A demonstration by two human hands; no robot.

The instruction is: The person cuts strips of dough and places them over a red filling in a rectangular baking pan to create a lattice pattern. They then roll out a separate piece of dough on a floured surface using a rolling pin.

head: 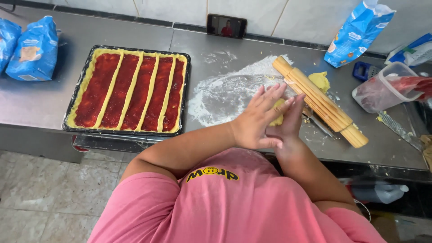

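My left hand [256, 121] and my right hand [290, 118] are pressed palm to palm around a small yellow piece of dough [278, 113], with fingers stretched out. They hover over the steel counter [216, 49], just in front of a floured patch [225, 96]. A wooden ridged rolling pin [320, 101] lies diagonally to the right of my hands. Another lump of yellow dough [320, 81] sits behind it. To the left, a black baking tray [128, 92] holds dough spread with red jam and crossed by several dough strips.
Blue flour bags [31, 49] lie at the far left and another blue bag [357, 31] leans on the tiled wall. A phone [226, 25] stands against the wall. A clear plastic container [389, 87], a blue object [362, 70] and a metal grater [398, 129] sit right.
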